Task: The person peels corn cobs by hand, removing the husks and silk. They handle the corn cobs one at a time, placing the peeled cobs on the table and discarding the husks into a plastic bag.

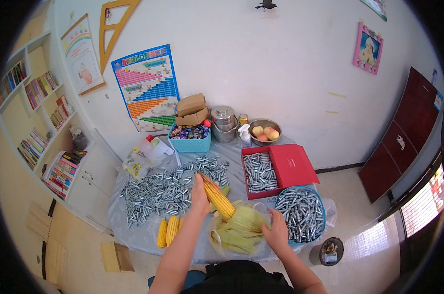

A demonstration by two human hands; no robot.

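Observation:
A yellow corn cob [219, 200] is held tilted above the table, my left hand [199, 197] closed around its upper end. Its lower end meets pale green corn husks [241, 226], which lie bunched in a clear plastic bag [213, 235] at the table's front edge. At the right side of that pile, my right hand [276, 229] has its fingers bent onto the husk near the bag's rim; the exact grip is partly hidden. Left of my left forearm lie bare corn cobs [172, 230], one partly covered by the arm.
Small metal cylinders [158, 193] spread across the table's left half; more fill a red box [261, 172] and a blue basin [300, 214]. Behind stand a blue basket [191, 144], a metal pot [224, 125], a spray bottle [245, 136] and a fruit bowl [264, 132]. A bin [328, 252] stands right.

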